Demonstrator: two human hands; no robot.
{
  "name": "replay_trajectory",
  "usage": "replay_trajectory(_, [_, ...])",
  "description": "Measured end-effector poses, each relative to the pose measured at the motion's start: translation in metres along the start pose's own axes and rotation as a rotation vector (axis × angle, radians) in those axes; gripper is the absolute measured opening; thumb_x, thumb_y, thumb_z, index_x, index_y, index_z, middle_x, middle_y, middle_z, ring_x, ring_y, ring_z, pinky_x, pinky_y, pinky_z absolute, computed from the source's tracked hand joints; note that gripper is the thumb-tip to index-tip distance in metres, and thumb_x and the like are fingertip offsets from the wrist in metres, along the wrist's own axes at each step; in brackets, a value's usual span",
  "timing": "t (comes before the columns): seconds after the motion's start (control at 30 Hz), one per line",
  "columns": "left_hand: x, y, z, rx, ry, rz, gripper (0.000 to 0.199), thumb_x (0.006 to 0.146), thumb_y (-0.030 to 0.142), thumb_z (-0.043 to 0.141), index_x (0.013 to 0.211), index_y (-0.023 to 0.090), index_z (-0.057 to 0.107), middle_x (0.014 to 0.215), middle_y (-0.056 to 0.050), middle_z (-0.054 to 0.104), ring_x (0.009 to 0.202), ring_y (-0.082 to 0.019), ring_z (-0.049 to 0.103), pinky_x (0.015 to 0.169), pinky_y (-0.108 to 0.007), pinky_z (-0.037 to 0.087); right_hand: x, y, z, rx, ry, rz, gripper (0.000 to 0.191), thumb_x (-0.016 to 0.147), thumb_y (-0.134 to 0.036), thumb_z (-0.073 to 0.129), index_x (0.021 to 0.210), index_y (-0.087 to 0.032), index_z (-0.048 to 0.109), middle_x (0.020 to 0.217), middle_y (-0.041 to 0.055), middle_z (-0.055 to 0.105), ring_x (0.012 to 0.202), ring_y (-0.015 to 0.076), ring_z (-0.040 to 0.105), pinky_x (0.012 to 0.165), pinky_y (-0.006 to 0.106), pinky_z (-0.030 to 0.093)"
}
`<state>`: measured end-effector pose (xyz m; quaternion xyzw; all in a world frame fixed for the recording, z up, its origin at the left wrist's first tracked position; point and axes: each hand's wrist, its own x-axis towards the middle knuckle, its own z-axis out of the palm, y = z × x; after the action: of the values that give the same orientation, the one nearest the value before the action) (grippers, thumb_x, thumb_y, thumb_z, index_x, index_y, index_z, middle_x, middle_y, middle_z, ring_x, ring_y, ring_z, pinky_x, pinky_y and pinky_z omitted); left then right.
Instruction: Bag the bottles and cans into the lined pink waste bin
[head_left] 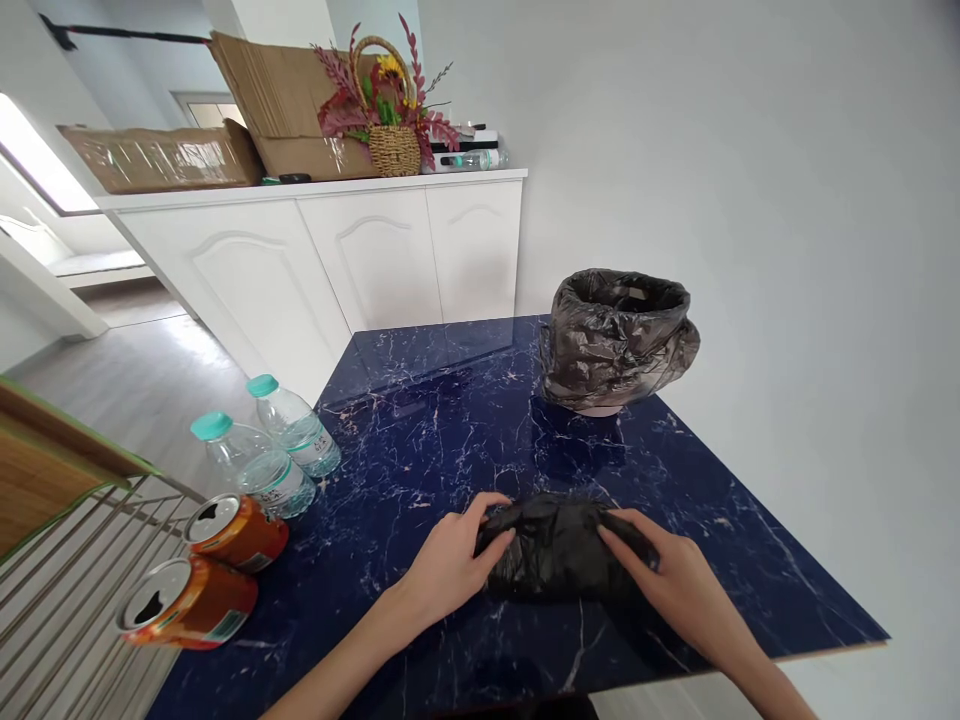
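Hands meet at the near edge of a dark blue marble-patterned table, both set on a folded black bin bag that lies flat on the tabletop. The left hand holds the bag's left end, its fingers curled over the plastic with the thumb on top, pinching it. The right hand lies over the bag's right end, fingers stretched forward and pressed onto the plastic, thumb tucked along the edge; how tightly it grips I cannot tell.

Farther back, toward the right, a small bin stands on the table, lined with a loose, crinkled dark bag folded out over its rim. It is well apart from the hands.

At the table's left edge, two clear water bottles with teal caps lie on their sides, just beside each other. Nearer, two opened orange drink cans also lie tipped, their tops facing left. A slatted wire rack sits at the near left.

Beyond the table, white cabinets carry cardboard boxes and a wicker basket of flowers.
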<state>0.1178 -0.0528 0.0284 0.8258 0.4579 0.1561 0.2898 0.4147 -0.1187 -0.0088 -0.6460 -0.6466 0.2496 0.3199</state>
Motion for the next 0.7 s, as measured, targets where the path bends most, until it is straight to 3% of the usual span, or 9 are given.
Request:
replay_trajectory(0.07, [0.003,-0.002,0.005,0.159,0.155,0.074,0.047,0.111,0.041,0.048,0.155,0.025,0.047,0.126,-0.012,0.078,0.099,-0.031,0.08,0.079,-0.041,0.064,0.009,0.0,0.011,-0.144,0.148,-0.014,0.047,0.106,-0.06,0.048,0.131,-0.026,0.07,0.109,0.0088,0.082,0.095,0.0343,0.079,0.073,0.043,0.064])
replay_trajectory(0.1, [0.004,-0.003,0.007,0.255,0.231,0.155,0.048,0.111,0.036,0.048,0.158,0.025,0.045,0.142,-0.015,0.071,0.12,-0.034,0.075,0.095,-0.047,0.063,0.011,-0.002,0.016,-0.219,0.238,-0.044,0.048,0.107,-0.058,0.047,0.136,-0.025,0.067,0.115,0.0109,0.08,0.101,0.0361,0.078,0.08,0.048,0.064])
replay_trajectory(0.13, [0.004,-0.002,0.009,0.342,0.283,0.249,0.049,0.111,0.03,0.047,0.16,0.024,0.044,0.153,-0.016,0.064,0.136,-0.035,0.066,0.109,-0.052,0.057,0.01,-0.005,0.021,-0.278,0.316,-0.098,0.049,0.107,-0.055,0.047,0.141,-0.024,0.064,0.124,0.0129,0.078,0.111,0.0375,0.076,0.09,0.053,0.063])
replay_trajectory(0.2, [0.005,0.001,0.013,0.46,0.289,0.42,0.05,0.111,0.022,0.045,0.161,0.022,0.045,0.16,-0.014,0.059,0.151,-0.033,0.053,0.125,-0.054,0.044,0.006,-0.015,0.031,-0.335,0.375,-0.253,0.047,0.109,-0.045,0.047,0.15,-0.024,0.057,0.143,0.0142,0.069,0.132,0.0368,0.066,0.108,0.058,0.055])
replay_trajectory(0.27, [0.006,0.004,0.018,0.514,0.225,0.521,0.052,0.111,0.022,0.046,0.163,0.021,0.043,0.162,-0.013,0.057,0.156,-0.03,0.047,0.131,-0.051,0.038,0.002,-0.025,0.04,-0.344,0.319,-0.399,0.05,0.111,-0.035,0.047,0.16,-0.027,0.048,0.156,0.0116,0.06,0.145,0.0327,0.057,0.12,0.056,0.047])
replay_trajectory(0.37, [0.01,0.001,0.027,0.551,0.148,0.534,0.059,0.113,0.034,0.045,0.169,0.017,0.034,0.169,-0.013,0.048,0.161,-0.031,0.039,0.135,-0.051,0.03,0.003,-0.033,0.053,-0.408,0.204,-0.496,0.061,0.113,-0.031,0.045,0.172,-0.032,0.03,0.169,0.006,0.048,0.157,0.031,0.044,0.13,0.058,0.035])
replay_trajectory(0.5, [0.016,-0.015,0.038,0.571,0.113,0.468,0.064,0.116,0.039,0.04,0.173,0.014,0.023,0.171,-0.015,0.043,0.162,-0.032,0.034,0.135,-0.051,0.027,0.015,-0.023,0.065,-0.533,0.1,-0.467,0.059,0.114,-0.037,0.043,0.172,-0.036,0.03,0.176,0.0022,0.034,0.163,0.0356,0.031,0.131,0.068,0.029])
replay_trajectory(0.7, [0.017,-0.034,0.04,0.541,0.103,0.44,0.07,0.117,0.041,0.036,0.176,0.021,0.005,0.176,-0.01,0.035,0.165,-0.029,0.028,0.135,-0.048,0.027,0.02,0.001,0.073,-0.537,0.059,-0.424,0.06,0.115,-0.043,0.04,0.173,-0.037,0.027,0.178,0.0023,0.03,0.165,0.036,0.026,0.129,0.069,0.032])
